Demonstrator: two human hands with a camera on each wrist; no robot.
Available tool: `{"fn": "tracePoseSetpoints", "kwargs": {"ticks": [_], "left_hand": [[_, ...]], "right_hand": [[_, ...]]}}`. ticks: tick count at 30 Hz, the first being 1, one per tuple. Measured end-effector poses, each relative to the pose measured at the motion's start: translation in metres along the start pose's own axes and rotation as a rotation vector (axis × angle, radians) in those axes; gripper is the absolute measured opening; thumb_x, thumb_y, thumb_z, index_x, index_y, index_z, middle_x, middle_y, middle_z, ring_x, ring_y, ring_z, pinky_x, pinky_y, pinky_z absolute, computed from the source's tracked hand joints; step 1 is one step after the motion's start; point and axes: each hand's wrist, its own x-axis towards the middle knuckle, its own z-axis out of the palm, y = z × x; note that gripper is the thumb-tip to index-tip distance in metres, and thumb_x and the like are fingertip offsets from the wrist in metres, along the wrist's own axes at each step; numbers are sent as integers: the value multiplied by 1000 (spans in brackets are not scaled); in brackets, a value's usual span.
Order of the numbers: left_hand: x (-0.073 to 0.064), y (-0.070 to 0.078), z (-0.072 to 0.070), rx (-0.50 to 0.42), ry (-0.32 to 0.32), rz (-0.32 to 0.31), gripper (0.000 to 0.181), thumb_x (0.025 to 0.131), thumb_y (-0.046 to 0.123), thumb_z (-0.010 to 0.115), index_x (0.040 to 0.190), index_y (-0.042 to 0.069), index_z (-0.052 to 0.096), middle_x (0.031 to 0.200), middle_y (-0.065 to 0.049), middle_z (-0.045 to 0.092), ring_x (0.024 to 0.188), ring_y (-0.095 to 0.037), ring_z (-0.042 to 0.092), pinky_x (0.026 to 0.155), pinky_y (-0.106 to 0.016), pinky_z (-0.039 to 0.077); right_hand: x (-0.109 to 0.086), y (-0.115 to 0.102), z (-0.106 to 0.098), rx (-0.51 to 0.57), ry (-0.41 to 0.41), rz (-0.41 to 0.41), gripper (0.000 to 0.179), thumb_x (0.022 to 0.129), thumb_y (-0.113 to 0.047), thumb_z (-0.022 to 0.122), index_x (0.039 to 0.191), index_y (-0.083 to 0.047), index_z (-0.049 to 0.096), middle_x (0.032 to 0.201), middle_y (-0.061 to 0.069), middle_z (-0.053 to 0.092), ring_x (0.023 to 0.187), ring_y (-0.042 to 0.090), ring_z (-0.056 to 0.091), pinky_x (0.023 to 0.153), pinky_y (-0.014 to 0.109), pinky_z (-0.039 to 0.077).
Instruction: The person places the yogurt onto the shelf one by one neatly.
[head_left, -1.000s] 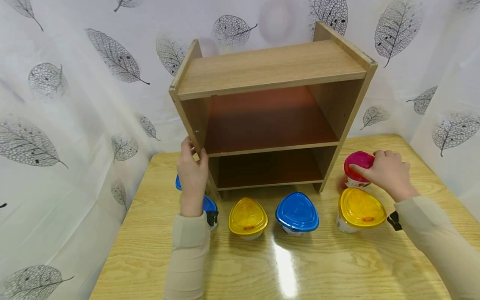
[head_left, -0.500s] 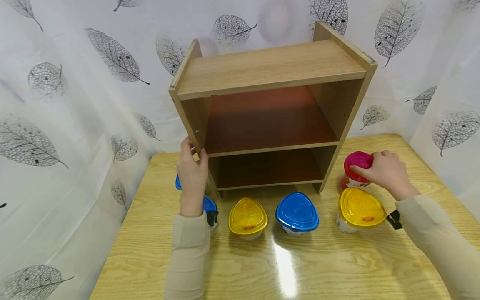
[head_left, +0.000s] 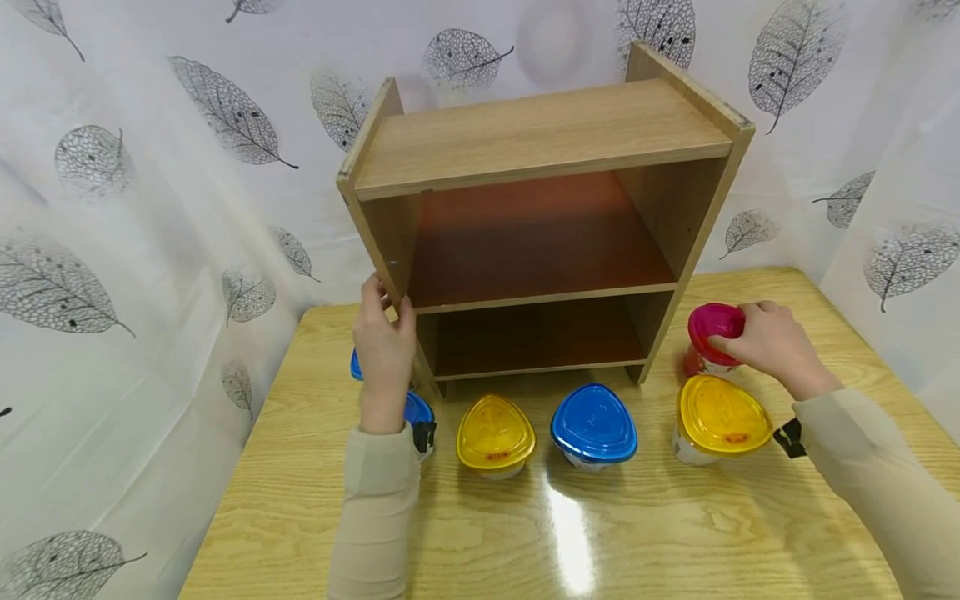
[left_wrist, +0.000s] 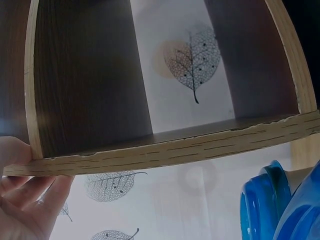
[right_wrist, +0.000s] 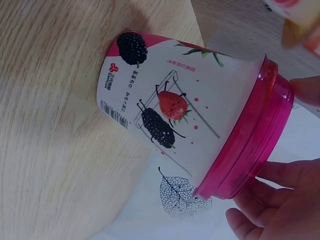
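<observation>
My left hand [head_left: 384,346] grips the left side panel of a wooden shelf unit [head_left: 547,137]. In the left wrist view the thumb lies on one side of the panel's edge [left_wrist: 165,154] and the fingers on the other. At the right, my right hand [head_left: 776,343] holds a yogurt tub [head_left: 705,323] by its pink lid. The right wrist view shows the thumb and fingers on opposite sides of that lid [right_wrist: 250,135], and fruit pictures on the white cup [right_wrist: 165,105]. The tub stands on the table.
In front of the shelf stand tubs with a yellow lid [head_left: 497,433], a blue lid [head_left: 594,423] and another yellow lid [head_left: 723,414]. Blue-lidded tubs [head_left: 417,408] are partly hidden by the left arm. A leaf-patterned curtain [head_left: 150,250] surrounds the wooden table [head_left: 300,500].
My right hand has shifted slightly left around the pink lid, and the tub has turned, so a redder part of its side now faces the head camera. The left hand stays in place.
</observation>
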Motion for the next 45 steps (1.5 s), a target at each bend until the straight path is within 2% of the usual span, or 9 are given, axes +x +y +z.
{"fn": "tracePoseSetpoints", "kwargs": {"ticks": [4,12,18,22,30,37,45], "left_hand": [[0,0,0,7,-2,8,28,83,-1,54,110,-6,49,100,-23,58,84,-34,60,56,-38,53],[0,-1,0,10,-2,4,28,83,-1,54,110,-6,48,100,-22,58,85,-34,60,57,-39,53],[-1,-1,0,19,-3,11,28,83,0,54,111,-5,48,99,-22,58,84,-33,60,56,-36,53],[-1,-1,0,21,-4,13,28,84,0,53,111,-5,48,100,-22,58,85,-33,60,56,-35,53],[-1,-1,1,21,0,13,28,84,0,53,111,-5,48,101,-22,58,86,-33,60,56,-36,53],[0,-1,1,14,2,23,29,84,0,52,112,-5,48,101,-22,58,86,-33,60,56,-36,53],[-1,-2,1,16,5,16,28,84,0,53,111,-5,48,101,-22,58,86,-33,60,56,-37,53]], "right_hand": [[-1,1,-1,12,7,17,69,79,-38,59,113,20,41,105,37,40,89,48,36,66,57,40],[-1,1,3,-36,70,89,85,77,-58,52,106,21,43,95,37,43,83,47,35,58,55,42],[-1,0,4,-79,108,90,77,74,-59,55,85,16,48,80,32,45,74,44,37,47,46,41],[-1,1,5,-92,97,77,71,74,-56,56,80,15,48,76,30,46,72,42,38,47,44,39],[0,1,3,-67,64,44,67,75,-49,59,87,16,50,85,32,45,75,43,38,50,46,42],[2,3,3,-44,74,8,63,76,-42,61,93,17,49,90,34,45,78,45,40,53,51,42],[0,3,6,-34,77,3,63,78,-37,58,102,20,46,102,37,40,87,49,35,61,58,40]]}}
